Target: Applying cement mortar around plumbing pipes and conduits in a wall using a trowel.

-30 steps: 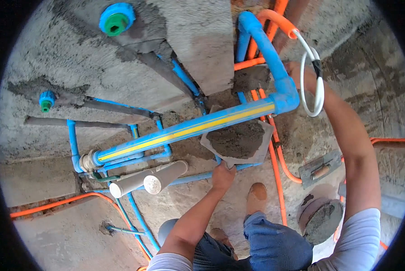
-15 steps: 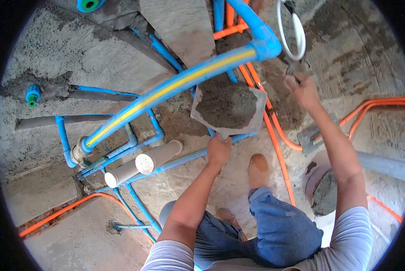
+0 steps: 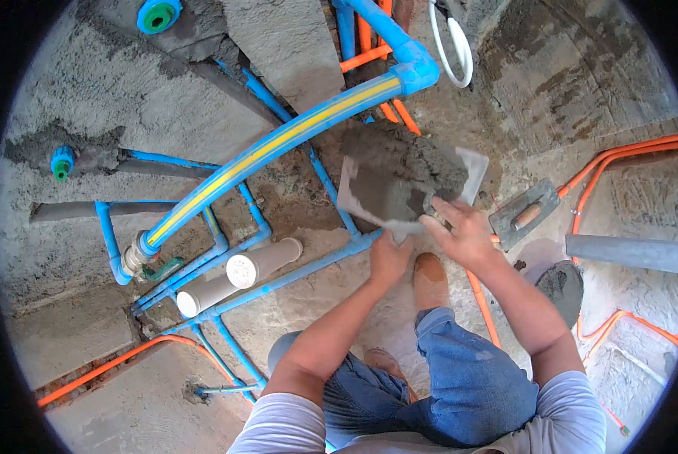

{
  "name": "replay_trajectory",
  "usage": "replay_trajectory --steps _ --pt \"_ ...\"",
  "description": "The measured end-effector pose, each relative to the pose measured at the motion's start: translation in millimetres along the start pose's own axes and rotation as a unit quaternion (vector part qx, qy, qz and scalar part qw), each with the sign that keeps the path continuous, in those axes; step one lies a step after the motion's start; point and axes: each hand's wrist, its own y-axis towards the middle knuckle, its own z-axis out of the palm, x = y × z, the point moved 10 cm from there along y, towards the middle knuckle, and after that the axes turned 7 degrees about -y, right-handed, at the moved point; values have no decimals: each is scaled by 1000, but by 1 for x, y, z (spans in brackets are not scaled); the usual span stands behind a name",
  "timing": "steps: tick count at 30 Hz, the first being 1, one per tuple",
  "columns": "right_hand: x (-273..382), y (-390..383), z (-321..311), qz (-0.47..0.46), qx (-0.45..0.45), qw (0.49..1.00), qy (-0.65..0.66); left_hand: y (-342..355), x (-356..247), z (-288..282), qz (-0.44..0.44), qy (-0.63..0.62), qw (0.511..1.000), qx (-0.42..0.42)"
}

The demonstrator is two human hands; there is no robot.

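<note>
My left hand (image 3: 390,253) grips the underside handle of a pale square mortar board (image 3: 471,170), held level beside the long blue pipe with a yellow stripe (image 3: 301,129). Grey wet mortar (image 3: 399,155) lies heaped over the board, thickest at its far side. My right hand (image 3: 460,231) is closed on a small trowel (image 3: 429,203) at the board's right half; its blade is mostly hidden in the mortar. A flat float with a wooden handle (image 3: 526,216) lies just right of my right hand.
Blue pipes (image 3: 331,197) and orange conduits (image 3: 607,159) run along walls and floor. Two white capped pipes (image 3: 263,261) lie at left. A white cable loop (image 3: 452,53) hangs at top. A mortar bucket (image 3: 558,295) and a grey pipe (image 3: 626,253) are at right; my boots (image 3: 429,284) are below.
My right hand has come down and left from beside the cable loop onto the board, and the mortar there is now piled and stirred. The board has shifted slightly right.
</note>
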Motion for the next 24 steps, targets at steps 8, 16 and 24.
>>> replay_trajectory --steps 8,16,24 --pt "-25 4 -16 -70 81 982 -157 44 -30 -12 -29 -16 999 -5" --pt "-21 8 3 85 35 984 154 29 -5 19 -65 -68 994 59" --pt "-24 31 -58 -66 80 992 -69 42 -6 -13 -63 65 996 27"
